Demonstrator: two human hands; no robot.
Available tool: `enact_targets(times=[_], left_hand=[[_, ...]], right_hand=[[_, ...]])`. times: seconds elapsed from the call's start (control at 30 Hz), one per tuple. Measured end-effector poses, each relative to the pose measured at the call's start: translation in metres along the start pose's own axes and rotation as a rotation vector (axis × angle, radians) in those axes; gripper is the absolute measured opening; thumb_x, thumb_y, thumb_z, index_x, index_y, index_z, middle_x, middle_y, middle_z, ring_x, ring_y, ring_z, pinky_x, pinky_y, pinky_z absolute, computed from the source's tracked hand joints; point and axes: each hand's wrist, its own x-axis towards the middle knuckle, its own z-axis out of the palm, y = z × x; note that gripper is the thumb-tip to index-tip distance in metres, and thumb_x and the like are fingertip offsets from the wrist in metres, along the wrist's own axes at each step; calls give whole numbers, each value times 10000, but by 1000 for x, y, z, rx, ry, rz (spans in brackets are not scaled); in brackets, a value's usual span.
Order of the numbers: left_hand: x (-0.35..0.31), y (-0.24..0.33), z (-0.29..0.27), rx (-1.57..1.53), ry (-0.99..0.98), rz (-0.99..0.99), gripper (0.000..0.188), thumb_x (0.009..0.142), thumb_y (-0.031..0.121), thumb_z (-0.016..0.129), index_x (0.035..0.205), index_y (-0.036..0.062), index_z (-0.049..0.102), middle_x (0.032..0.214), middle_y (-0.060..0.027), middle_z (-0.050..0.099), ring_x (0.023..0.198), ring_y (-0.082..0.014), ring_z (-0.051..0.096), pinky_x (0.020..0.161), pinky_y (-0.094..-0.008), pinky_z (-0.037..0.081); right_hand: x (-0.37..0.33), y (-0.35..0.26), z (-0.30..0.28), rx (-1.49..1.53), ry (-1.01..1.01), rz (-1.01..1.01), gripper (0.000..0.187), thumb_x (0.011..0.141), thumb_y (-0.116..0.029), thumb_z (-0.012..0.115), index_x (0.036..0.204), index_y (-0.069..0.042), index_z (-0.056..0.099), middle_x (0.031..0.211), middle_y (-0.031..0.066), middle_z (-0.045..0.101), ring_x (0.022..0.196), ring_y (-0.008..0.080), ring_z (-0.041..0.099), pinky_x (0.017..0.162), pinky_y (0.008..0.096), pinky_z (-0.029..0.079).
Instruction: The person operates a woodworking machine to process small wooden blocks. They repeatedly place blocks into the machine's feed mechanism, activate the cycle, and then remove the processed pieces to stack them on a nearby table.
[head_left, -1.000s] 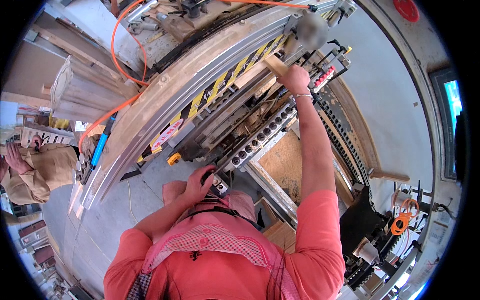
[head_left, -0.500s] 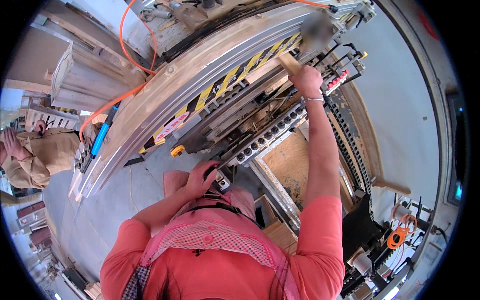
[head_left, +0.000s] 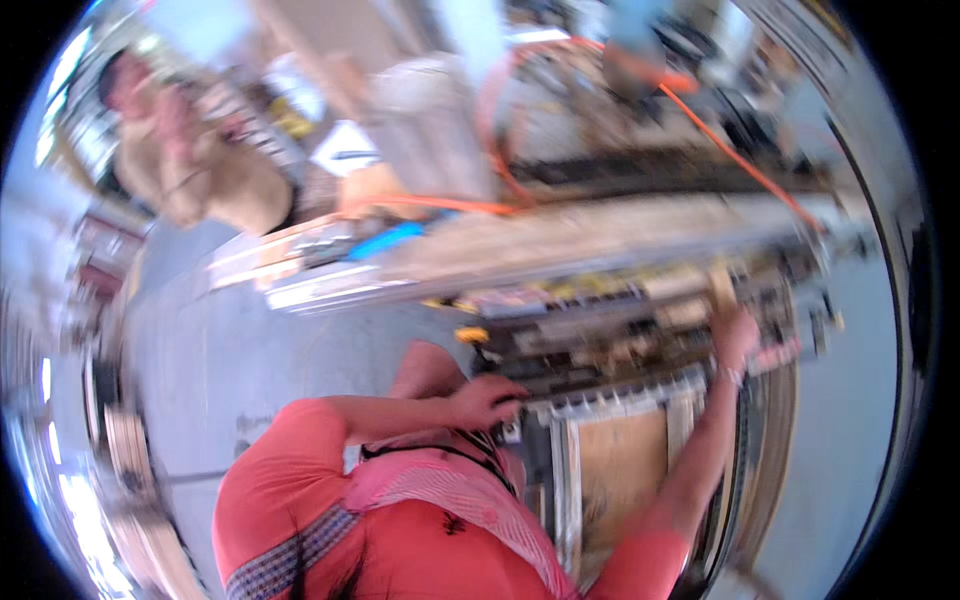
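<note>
My right hand (head_left: 736, 338) is stretched out to the far right and closed round a light wooden strip (head_left: 721, 287). The strip stands up over the bed of a long woodworking machine (head_left: 590, 345). Near my waist my left hand (head_left: 487, 401) is curled at the machine's near left end, beside a small metal control box (head_left: 511, 431). A dark thing shows at its fingers, too smeared to name. Motion blurs the whole view, so the machine's inner parts are hard to make out.
A long wooden beam with a metal rail (head_left: 560, 245) runs across behind the machine. Over it lies an orange hose (head_left: 440, 203), near a blue tool (head_left: 386, 241). A co-worker in beige (head_left: 205, 180) stands at the far left. A brown panel (head_left: 622, 470) lies in front of the machine.
The view has swung left, so machine and beam now lie nearly level across it and the co-worker shows more fully. My right hand still holds the strip; my left stays at the control box.
</note>
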Motion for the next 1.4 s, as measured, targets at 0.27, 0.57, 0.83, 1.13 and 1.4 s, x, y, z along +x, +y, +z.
enact_targets(times=[0.27, 0.57, 0.83, 1.13, 1.4], left_hand=[[0, -9, 11, -30, 35, 24, 354, 836, 304, 528, 1071, 45, 580, 994, -181, 596, 932, -345, 557, 822, -419, 438], [1, -12, 9, -52, 4, 30, 359, 858, 313, 497, 1096, 54, 563, 1009, -188, 587, 946, -356, 547, 838, -427, 430], [14, -12, 13, 148, -19, 259, 300, 873, 244, 441, 1036, 5, 523, 988, -177, 571, 949, -346, 532, 813, -437, 428], [15, -11, 16, 200, -72, 241, 237, 859, 220, 477, 981, 19, 506, 909, -151, 558, 845, -340, 552, 740, -438, 439], [12, -12, 16, 44, 42, 311, 317, 853, 179, 471, 1114, 0, 470, 1036, -184, 525, 976, -347, 511, 843, -428, 423]], right_hand=[[-11, -11, -25, 122, 52, 153, 352, 618, -316, 681, 770, -2, 630, 772, 208, 631, 750, 374, 626, 665, 451, 516], [-5, -9, -10, 23, 121, 29, 359, 631, -352, 697, 726, -10, 641, 742, 202, 632, 732, 352, 630, 654, 439, 513], [-1, 1, -5, 37, 57, 123, 404, 632, -374, 701, 785, -6, 639, 816, 224, 635, 782, 368, 627, 676, 453, 511], [4, 1, 3, -44, 130, 70, 395, 676, -392, 701, 765, -17, 616, 777, 182, 633, 748, 353, 625, 646, 434, 508], [-1, 1, 5, -23, 162, 28, 434, 618, -420, 713, 752, -22, 602, 757, 183, 626, 730, 354, 624, 646, 440, 511]])
